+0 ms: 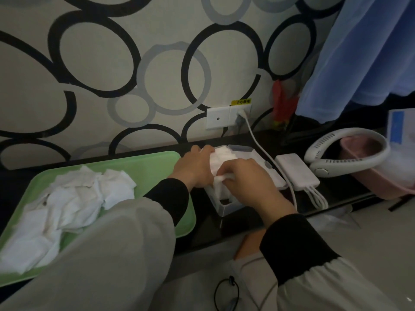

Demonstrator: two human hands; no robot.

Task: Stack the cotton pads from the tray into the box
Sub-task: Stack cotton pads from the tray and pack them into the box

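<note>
While the left hand [193, 170] grips the pad stack [216, 158] in the box [227, 208], the right hand [247, 179] pinches one cotton pad [219, 178] just beside it.

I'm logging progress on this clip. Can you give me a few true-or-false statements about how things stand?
1. The green plastic tray holds a loose pile of white cotton pads. True.
2. Both hands hover over the tray. False: the left hand and right hand are at the white box, right of the tray.
3. The right hand pinches a bundle of pads at the box. True.
4. A white power bank lies left of the tray. False: the white power bank lies right of the box.
</note>
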